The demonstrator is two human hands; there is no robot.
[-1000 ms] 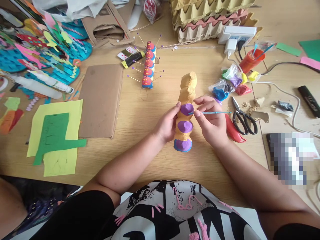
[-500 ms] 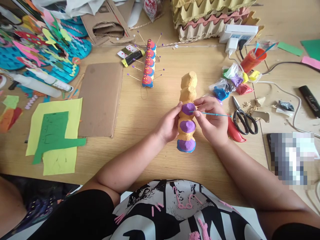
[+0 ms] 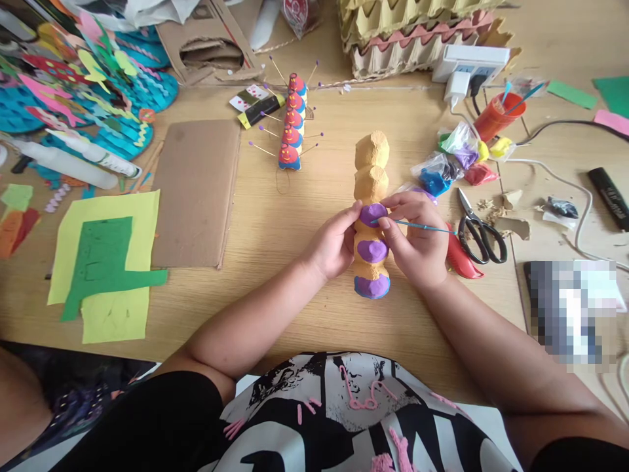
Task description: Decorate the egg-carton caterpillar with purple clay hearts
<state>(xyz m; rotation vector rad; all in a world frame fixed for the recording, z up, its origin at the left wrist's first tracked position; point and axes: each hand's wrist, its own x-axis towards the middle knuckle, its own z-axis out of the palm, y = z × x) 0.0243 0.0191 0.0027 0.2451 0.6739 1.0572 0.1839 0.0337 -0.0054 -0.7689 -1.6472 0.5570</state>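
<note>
My left hand (image 3: 335,242) grips the left side of an orange egg-carton strip (image 3: 372,152), held upright in front of me. Three of its bumps carry purple clay patches (image 3: 372,251), and the nearest bump has a blue rim. Between thumb and fingers my right hand (image 3: 420,239) pinches a thin blue clay tool (image 3: 432,228). Its tip touches the uppermost purple patch, close to the right fingers. Farther back stands a finished-looking caterpillar (image 3: 293,121) with red and blue clay bumps, faces and purple-tipped sticks.
Right of my hand lie black-handled scissors (image 3: 479,233), a red clay packet (image 3: 462,255) and bagged clay (image 3: 435,180). An orange cup (image 3: 498,118) and egg trays (image 3: 417,39) stand behind. Cardboard (image 3: 196,190) and green-yellow paper (image 3: 105,249) lie left.
The strip has shifted slightly right at its near end and its far end has tilted a little. The clay tool has barely moved against the uppermost purple patch.
</note>
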